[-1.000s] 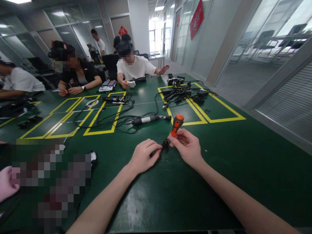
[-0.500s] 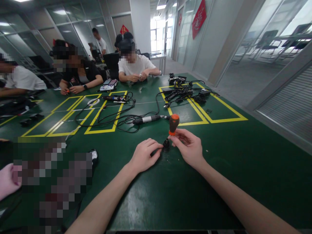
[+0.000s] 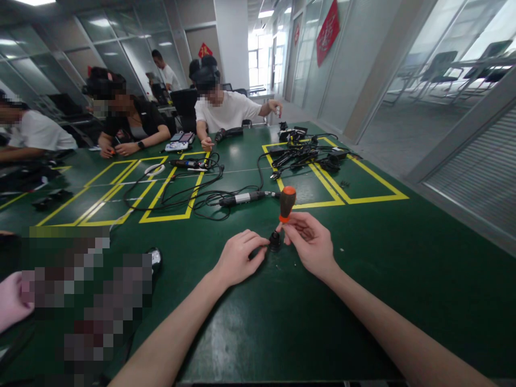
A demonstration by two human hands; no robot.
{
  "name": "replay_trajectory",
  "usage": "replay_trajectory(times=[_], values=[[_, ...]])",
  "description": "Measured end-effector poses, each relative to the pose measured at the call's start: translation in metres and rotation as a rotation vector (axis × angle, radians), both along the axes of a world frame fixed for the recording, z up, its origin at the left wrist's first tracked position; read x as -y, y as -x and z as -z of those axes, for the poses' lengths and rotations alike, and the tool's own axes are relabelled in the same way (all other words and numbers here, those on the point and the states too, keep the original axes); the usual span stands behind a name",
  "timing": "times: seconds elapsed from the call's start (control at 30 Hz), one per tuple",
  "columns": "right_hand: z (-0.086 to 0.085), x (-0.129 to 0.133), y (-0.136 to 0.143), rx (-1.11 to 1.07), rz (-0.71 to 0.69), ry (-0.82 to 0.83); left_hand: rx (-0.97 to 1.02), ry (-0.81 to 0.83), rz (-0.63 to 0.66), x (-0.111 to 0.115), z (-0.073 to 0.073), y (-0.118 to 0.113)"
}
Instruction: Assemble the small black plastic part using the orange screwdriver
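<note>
In my right hand [image 3: 310, 242] is a screwdriver [image 3: 287, 203] with a brown and orange handle, held upright between the fingers near the lower end of the handle. Its tip points down at a small black round part [image 3: 274, 242] standing on the green table [image 3: 242, 333]. My left hand [image 3: 242, 255] rests on the table with its fingers closed in against the left side of that part, steadying it. Exactly what the screwdriver tip meets is too small to make out.
Beyond my hands lies a black and silver corded tool [image 3: 242, 198], its cable looping left. A pile of black cables and adapters [image 3: 298, 153] sits inside yellow tape lines. Two co-workers [image 3: 226, 107] [image 3: 135, 123] sit across the table. Small dark pieces [image 3: 344, 184] lie at right.
The screwdriver and my hands have barely moved. Across the table, the co-worker in white has parted their hands, stretching one arm out to the right with a small object.
</note>
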State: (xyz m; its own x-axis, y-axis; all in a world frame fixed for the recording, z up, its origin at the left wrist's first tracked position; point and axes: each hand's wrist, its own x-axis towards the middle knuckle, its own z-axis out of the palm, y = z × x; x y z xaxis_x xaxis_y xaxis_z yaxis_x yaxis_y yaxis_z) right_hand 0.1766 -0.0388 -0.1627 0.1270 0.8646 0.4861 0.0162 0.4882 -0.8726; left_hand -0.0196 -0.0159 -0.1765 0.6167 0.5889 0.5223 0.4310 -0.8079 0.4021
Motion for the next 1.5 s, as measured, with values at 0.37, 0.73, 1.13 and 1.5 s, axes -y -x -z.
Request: replay_trajectory(times=[0.37,0.73,1.13,1.5], values=[[0.0029,0.0015,-0.0011,0.012,-0.043,0.007,-0.003,0.003,-0.002,-0.0001,0.0002,-0.0004],[0.0039,0.0002,0.0003,0.007,0.018,0.006,-0.012,-0.001,-0.001,-0.0003,0.0013,0.0000],[0.0052,-0.0019,-0.0012,0.058,0.127,-0.042,-0.020,0.018,-0.005,0.0005,-0.0006,0.0002],[0.0036,0.0030,-0.0022,0.125,0.044,-0.068,-0.027,0.024,-0.006,0.0017,-0.0028,-0.0003]])
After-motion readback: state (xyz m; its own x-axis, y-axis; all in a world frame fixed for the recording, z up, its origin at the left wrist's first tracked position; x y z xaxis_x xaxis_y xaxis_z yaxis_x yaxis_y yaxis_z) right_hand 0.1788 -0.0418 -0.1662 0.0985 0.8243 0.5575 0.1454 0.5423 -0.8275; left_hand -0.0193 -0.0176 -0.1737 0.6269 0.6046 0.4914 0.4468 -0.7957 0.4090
